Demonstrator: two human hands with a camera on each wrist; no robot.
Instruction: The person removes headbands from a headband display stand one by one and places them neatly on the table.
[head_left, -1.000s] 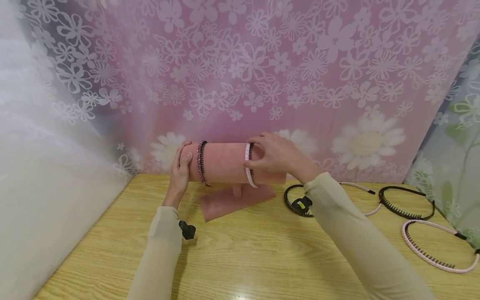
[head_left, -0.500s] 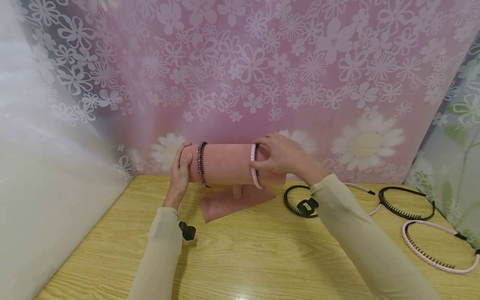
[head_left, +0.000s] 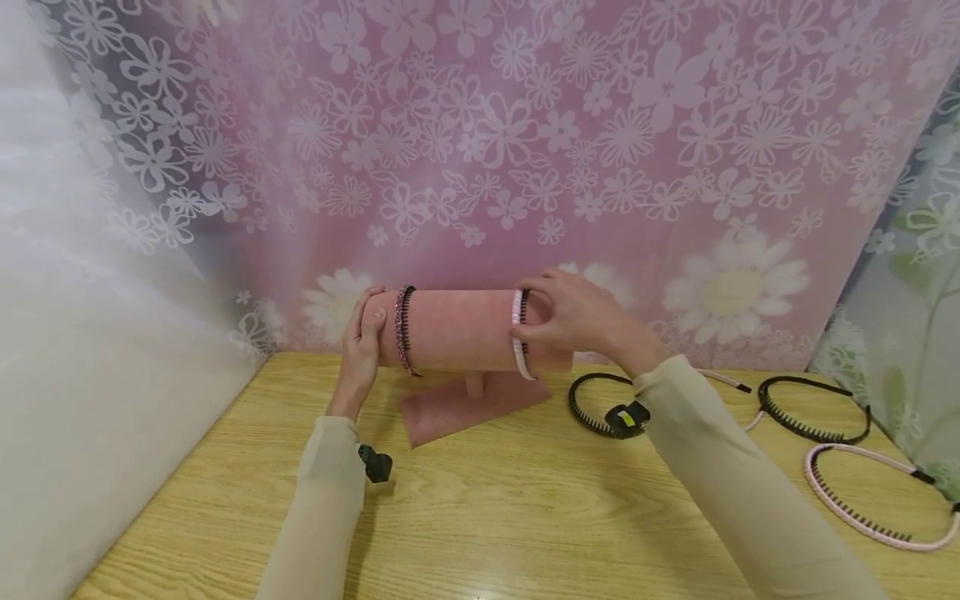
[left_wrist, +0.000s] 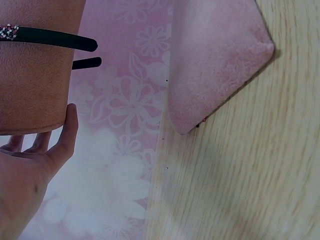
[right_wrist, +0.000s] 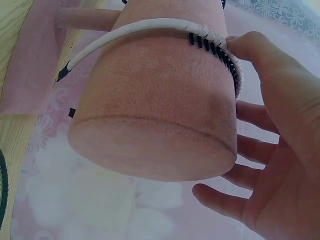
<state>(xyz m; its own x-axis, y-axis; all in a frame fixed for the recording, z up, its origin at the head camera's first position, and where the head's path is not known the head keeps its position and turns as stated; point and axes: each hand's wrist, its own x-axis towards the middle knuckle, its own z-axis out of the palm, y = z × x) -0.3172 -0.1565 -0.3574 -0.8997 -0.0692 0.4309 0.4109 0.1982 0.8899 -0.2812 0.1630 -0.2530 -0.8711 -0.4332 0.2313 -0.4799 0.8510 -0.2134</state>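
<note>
A pink plush headband stand [head_left: 465, 329] has a horizontal roll above a flat base [head_left: 442, 417]. At the roll's left end, my left hand [head_left: 358, 362] grips it, thumb in front. A glittery pink headband [head_left: 401, 329] with black teeth sits around the roll near that hand; its dark tips show in the left wrist view. Towards the right end, my right hand [head_left: 581, 321] pinches a white headband [head_left: 520, 357] that is around the roll. In the right wrist view, the thumb touches this white headband [right_wrist: 145, 25] where its wrapped, toothed part begins.
On the wooden table [head_left: 480, 517] to the right lie a black toothed headband [head_left: 579, 407], a partly hidden pink headband [head_left: 720, 377], another black headband [head_left: 813, 434] and a pink braided one [head_left: 832, 507]. A flowered curtain [head_left: 480, 150] hangs right behind the stand.
My right hand has slid the white headband to the right along the roll, closer to its right end. The left hand stays on the left end.
</note>
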